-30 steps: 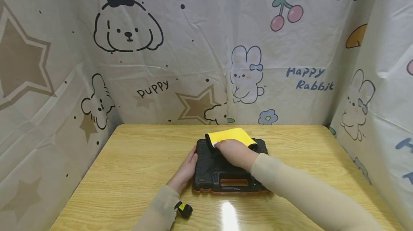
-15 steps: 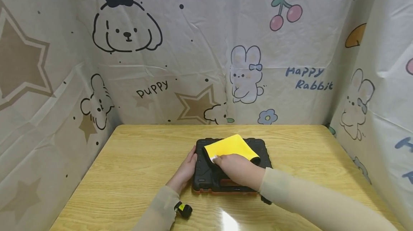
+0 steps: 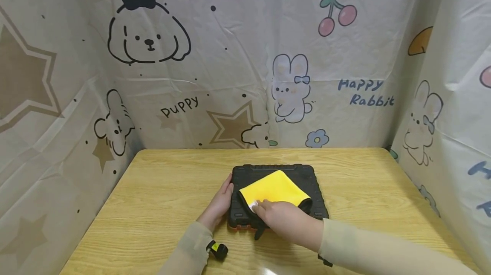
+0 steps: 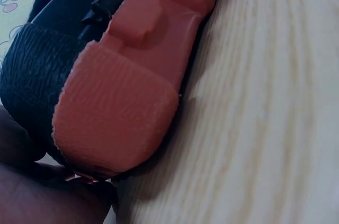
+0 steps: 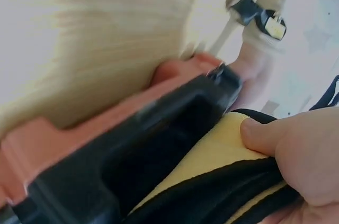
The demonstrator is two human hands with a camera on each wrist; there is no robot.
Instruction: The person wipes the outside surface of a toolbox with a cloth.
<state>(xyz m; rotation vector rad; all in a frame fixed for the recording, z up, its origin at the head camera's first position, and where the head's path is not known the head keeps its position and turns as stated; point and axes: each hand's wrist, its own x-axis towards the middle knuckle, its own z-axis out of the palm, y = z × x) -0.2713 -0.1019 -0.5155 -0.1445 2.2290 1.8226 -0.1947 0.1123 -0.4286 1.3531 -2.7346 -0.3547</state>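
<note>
A black plastic case with an orange underside lies flat on the wooden table. On its lid lies a folded yellow cloth with a black edge. My right hand grips the cloth's near edge, thumb on the yellow face, at the case's front. My left hand rests against the case's left side with its fingers along the edge. The case's handle is hidden under my right hand.
Cartoon-printed sheets wall in the table at the back and on both sides. A small black strap with a yellow tag sits on my left wrist. Bare wood lies left and right of the case.
My right hand has dragged the yellow cloth from the case's far edge toward me, down to its front edge. The left hand has stayed at the case's left side.
</note>
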